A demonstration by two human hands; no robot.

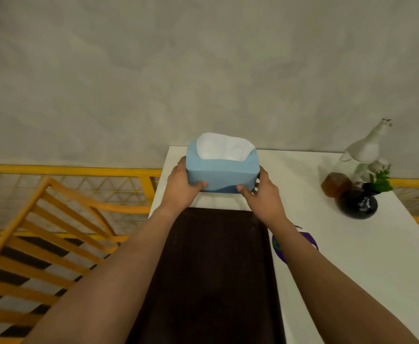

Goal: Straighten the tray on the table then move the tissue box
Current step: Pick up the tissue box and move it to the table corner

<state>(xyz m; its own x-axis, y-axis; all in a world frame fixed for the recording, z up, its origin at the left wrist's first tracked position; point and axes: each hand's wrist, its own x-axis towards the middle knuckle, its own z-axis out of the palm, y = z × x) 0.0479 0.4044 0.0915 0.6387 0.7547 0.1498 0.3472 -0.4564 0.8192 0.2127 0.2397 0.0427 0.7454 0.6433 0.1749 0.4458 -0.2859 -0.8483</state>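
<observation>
Hands [183, 187] [263, 192] apparently around tissue box [222, 173]

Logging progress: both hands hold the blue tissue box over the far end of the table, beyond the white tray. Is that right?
Not quite: the head view shows the tray is dark brown, not white. Left hand and right hand do hold the blue tissue box beyond it.
</observation>
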